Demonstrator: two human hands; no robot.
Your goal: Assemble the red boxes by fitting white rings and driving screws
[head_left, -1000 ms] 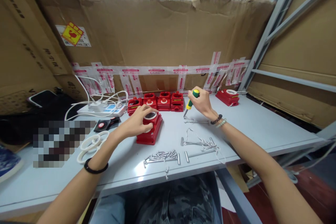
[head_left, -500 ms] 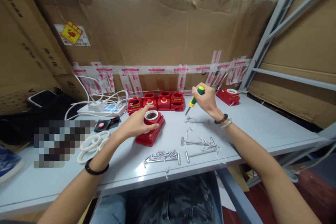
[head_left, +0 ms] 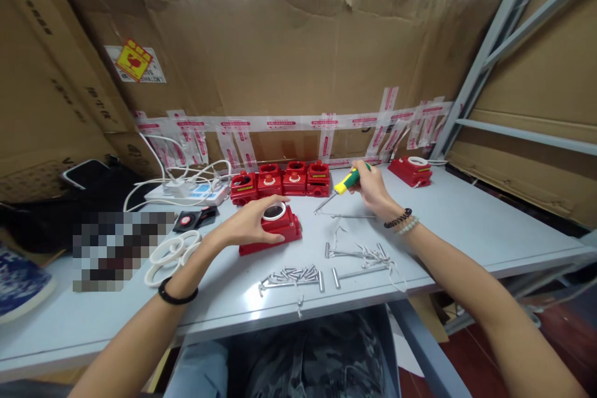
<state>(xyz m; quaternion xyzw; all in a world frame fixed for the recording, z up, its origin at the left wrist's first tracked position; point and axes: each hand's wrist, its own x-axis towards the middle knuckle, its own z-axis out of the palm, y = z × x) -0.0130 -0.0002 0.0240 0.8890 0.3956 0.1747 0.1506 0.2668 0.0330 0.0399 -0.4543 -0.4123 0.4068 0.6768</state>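
Observation:
My left hand (head_left: pixel 255 222) grips a red housing (head_left: pixel 285 230) with a white ring (head_left: pixel 274 211) on top, thumb along the near side and fingers over the far side. The housing rests on the table. In my right hand (head_left: pixel 368 188) is a screwdriver (head_left: pixel 347 181) with a green and yellow handle. Its shaft slants down to the left, and the tip is a little right of the housing, apart from it. Below my right hand a thin metal rod (head_left: pixel 357 217) lies on the table.
Several red housings (head_left: pixel 293 181) stand in a row at the back; another red housing (head_left: pixel 410 172) sits at right. Silver screws (head_left: pixel 298 273) and T-shaped metal rods with white string (head_left: pixel 361 273) lie in front. White rings (head_left: pixel 166 251) and a power strip (head_left: pixel 189 191) are at left.
My left hand has turned the red housing so that it lies more sideways. The screwdriver has tilted flatter, its tip swinging left towards the housing. The view has shifted slightly.

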